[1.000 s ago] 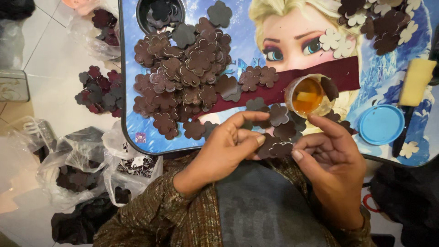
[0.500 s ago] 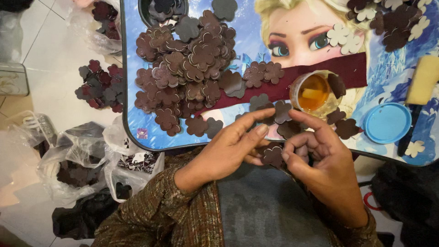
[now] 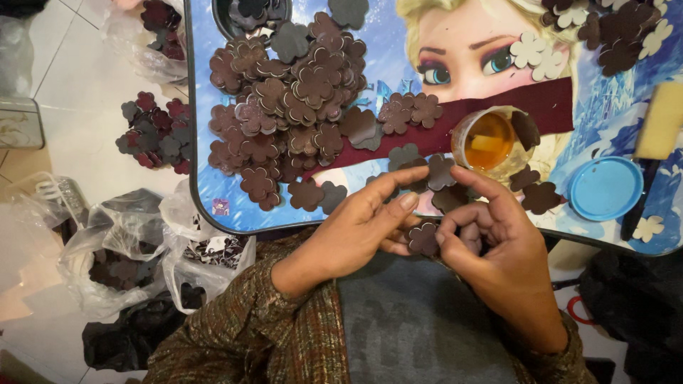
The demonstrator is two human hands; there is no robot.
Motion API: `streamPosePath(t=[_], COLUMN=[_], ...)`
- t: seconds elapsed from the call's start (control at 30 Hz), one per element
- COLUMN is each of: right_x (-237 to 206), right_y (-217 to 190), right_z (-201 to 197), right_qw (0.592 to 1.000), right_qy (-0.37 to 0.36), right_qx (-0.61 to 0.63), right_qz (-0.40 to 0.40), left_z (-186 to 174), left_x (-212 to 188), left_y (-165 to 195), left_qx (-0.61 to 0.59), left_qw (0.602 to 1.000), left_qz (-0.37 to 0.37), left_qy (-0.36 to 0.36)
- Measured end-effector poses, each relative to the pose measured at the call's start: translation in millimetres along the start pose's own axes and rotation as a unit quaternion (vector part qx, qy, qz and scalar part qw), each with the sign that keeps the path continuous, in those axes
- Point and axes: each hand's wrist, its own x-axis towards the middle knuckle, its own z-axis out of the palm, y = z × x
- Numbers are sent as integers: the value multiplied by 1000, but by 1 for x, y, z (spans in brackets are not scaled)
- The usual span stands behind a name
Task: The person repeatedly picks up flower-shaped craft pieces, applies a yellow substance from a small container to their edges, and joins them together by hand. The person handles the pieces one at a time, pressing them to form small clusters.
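Right over my lap, my left hand [image 3: 356, 231] and right hand [image 3: 498, 245] are pinched together on one dark brown flower-shaped cutout [image 3: 423, 238] — fingertips from both sides, probably so I can work its edge without it flopping. Just past that, on the picture-printed tray [image 3: 213, 199], sits an open little cup [image 3: 491, 142] of amber liquid, likely glue, with its blue lid [image 3: 605, 188] off beside it — further back there's the big heap of brown flowers [image 3: 292, 107].

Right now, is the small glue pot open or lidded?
Open: the pot shows amber liquid inside, and a blue lid lies apart on the tray.
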Motion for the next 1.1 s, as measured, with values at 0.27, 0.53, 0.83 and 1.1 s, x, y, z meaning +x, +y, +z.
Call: streamPosePath(t=[0.27, 0.53, 0.83, 1.1], right_x=[0, 0, -3, -8], right_y=[-4, -9, -6, -2], right_z=[2, 5, 3, -4], right_qw=[999, 996, 998, 998], right_qy=[-2, 5, 17, 60], right_qx=[-41, -89, -59, 6], right_qz=[-1, 6, 6, -13], left_z=[-2, -3, -2, 2], left_x=[2, 2, -3, -5], left_y=[-4, -1, 4, 5], left_qx=[-38, -26, -19, -27], left_qw=[999, 999, 999, 998], left_qz=[-1, 2, 15, 50], left_qy=[-21, -20, -26, 12])
